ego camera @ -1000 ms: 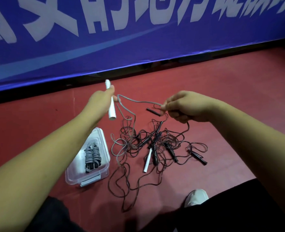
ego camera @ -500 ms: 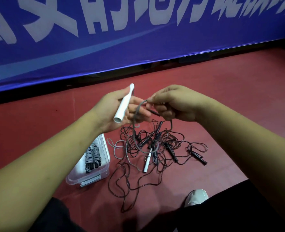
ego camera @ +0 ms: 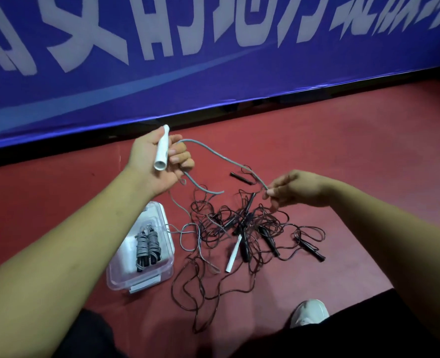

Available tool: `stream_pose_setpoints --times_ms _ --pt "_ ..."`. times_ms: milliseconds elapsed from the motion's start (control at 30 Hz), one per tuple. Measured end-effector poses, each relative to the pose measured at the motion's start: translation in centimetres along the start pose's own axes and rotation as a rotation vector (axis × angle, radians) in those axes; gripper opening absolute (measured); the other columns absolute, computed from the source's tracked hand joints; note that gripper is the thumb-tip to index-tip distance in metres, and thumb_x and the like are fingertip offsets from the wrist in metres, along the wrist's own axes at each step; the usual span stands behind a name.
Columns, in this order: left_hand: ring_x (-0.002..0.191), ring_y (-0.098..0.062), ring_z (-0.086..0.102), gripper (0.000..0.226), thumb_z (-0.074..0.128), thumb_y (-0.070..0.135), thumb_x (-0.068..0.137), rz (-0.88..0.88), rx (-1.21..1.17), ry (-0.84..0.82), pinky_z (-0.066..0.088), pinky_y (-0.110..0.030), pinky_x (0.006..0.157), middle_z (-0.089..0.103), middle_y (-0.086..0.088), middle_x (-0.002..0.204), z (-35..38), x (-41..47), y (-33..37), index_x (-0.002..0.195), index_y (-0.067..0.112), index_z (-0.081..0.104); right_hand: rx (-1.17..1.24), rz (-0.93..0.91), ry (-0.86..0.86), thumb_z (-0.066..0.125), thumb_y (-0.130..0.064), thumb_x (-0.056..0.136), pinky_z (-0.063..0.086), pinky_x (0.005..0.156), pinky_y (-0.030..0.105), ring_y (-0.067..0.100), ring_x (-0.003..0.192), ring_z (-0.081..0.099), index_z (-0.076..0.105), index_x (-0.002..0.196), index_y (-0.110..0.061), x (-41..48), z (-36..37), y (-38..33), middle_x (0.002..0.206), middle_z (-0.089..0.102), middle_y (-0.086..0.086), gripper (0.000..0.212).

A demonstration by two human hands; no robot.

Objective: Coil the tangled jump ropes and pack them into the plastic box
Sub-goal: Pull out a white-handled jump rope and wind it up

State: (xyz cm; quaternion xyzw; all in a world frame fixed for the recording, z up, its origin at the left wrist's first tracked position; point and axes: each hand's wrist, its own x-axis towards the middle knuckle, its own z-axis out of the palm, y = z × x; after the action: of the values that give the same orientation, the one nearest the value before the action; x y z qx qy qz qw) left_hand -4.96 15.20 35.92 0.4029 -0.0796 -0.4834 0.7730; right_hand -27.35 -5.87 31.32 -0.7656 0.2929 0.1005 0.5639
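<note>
My left hand (ego camera: 154,161) grips a white jump-rope handle (ego camera: 161,151) upright, with a loop of its grey cord (ego camera: 213,153) caught under the fingers. The cord arcs to the right and ends pinched in my right hand (ego camera: 293,189). Below both hands lies a tangle of dark ropes (ego camera: 242,228) with several black handles and the second white handle (ego camera: 233,253) on the red floor. A clear plastic box (ego camera: 162,273) sits at lower left, holding a coiled grey rope (ego camera: 146,248).
A blue banner (ego camera: 213,60) with white characters stands along the far side of the red floor. A loose black handle (ego camera: 242,177) lies beyond the tangle. My white shoe (ego camera: 310,312) and dark trousers are at the bottom edge.
My hands were close together with the cord laid into the left palm; now the right hand has slid down and right along the grey cord, stretching a new length.
</note>
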Motion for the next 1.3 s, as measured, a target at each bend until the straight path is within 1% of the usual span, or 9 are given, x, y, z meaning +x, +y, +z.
stream_pose_setpoints --times_ms 133,233,433,567,667,867,1033,1167,1300 --pt "0.069 -0.033 0.072 0.040 0.031 0.038 0.106 -0.027 0.534 0.150 0.055 -0.034 0.068 0.072 -0.022 0.075 -1.3 0.7 1.1 0.078 0.014 0.046 0.198 -0.322 0.041 0.052 -0.007 0.098 0.033 0.052 0.030 0.019 0.050 0.041 0.067 0.093 0.000 -1.2 1.9 -5.9 0.057 0.046 0.006 0.017" --pt "0.081 -0.031 0.065 0.042 0.039 0.037 0.105 0.048 0.740 0.253 0.048 -0.036 0.073 0.068 -0.019 0.089 -2.3 1.6 0.4 0.073 0.013 0.053 0.384 -0.490 0.045 0.048 -0.006 0.098 0.013 0.048 0.029 0.013 0.048 0.024 0.064 0.093 0.002 -3.2 2.5 -10.2 0.057 0.034 0.005 0.018" --pt "0.112 -0.030 0.065 0.037 0.034 0.026 0.106 0.322 0.629 -0.058 0.051 -0.040 0.096 0.066 -0.023 0.121 0.5 0.2 -0.4 0.075 0.011 0.048 -0.145 -0.238 0.042 0.062 -0.005 0.091 0.020 0.044 0.026 0.016 0.044 0.029 0.070 0.090 0.008 -3.8 4.0 -10.3 0.049 0.041 -0.002 0.015" --pt "0.072 -0.032 0.068 0.028 0.043 0.032 0.102 0.182 0.728 -0.218 0.054 -0.038 0.071 0.068 -0.019 0.079 2.0 -1.8 -2.2 0.084 0.011 0.050 -0.031 -0.279 0.015 0.059 -0.004 0.094 0.018 0.044 0.025 0.015 0.045 0.027 0.066 0.091 0.013 -2.9 5.0 -10.5 0.050 0.037 -0.001 0.018" --pt "0.043 -0.016 0.040 0.025 0.038 0.022 0.104 0.160 0.653 -0.230 0.034 -0.029 0.051 0.042 -0.001 0.052 2.8 -2.2 -2.5 0.084 0.009 0.048 -0.087 -0.350 0.054 0.064 -0.018 0.095 0.033 0.051 0.030 0.019 0.049 0.042 0.069 0.085 0.002 -2.2 4.1 -9.9 0.055 0.049 0.002 0.022" --pt "0.043 -0.013 0.030 0.030 0.040 0.027 0.104 0.165 0.425 -0.077 0.031 -0.023 0.050 0.032 -0.001 0.055 1.4 -1.3 -0.5 0.077 0.015 0.043 -0.393 -0.045 0.062 0.066 -0.021 0.094 0.043 0.105 0.046 0.023 0.099 0.065 0.072 0.089 -0.010 0.2 2.1 -2.1 0.096 0.073 0.007 0.013" --pt "0.062 -0.023 0.064 0.030 0.040 0.026 0.106 0.183 0.766 0.144 0.049 -0.035 0.066 0.060 -0.009 0.067 -0.4 0.2 -0.3 0.080 0.015 0.046 0.127 -0.213 0.146 0.055 -0.013 0.100 0.058 0.072 0.037 0.029 0.077 0.065 0.065 0.089 -0.008 -0.4 2.0 -4.8 0.077 0.064 0.011 0.016" --pt "0.077 -0.020 0.051 0.029 0.043 0.031 0.104 0.330 1.353 0.357 0.039 -0.027 0.067 0.059 -0.005 0.087 -0.8 0.8 -0.4 0.095 0.009 0.060 0.136 -0.316 0.170 0.056 -0.015 0.100 0.041 0.050 0.029 0.019 0.053 0.056 0.066 0.092 -0.004 -1.4 2.8 -7.1 0.063 0.059 0.006 0.017" --pt "0.099 -0.023 0.069 0.026 0.039 0.020 0.106 0.274 0.892 -0.043 0.051 -0.032 0.089 0.072 -0.010 0.104 0.9 -0.2 -2.2 0.094 0.011 0.061 0.160 -0.330 0.089 0.058 -0.014 0.098 0.021 0.044 0.026 0.014 0.041 0.044 0.067 0.094 0.000 -1.7 3.6 -8.3 0.055 0.053 0.004 0.017"
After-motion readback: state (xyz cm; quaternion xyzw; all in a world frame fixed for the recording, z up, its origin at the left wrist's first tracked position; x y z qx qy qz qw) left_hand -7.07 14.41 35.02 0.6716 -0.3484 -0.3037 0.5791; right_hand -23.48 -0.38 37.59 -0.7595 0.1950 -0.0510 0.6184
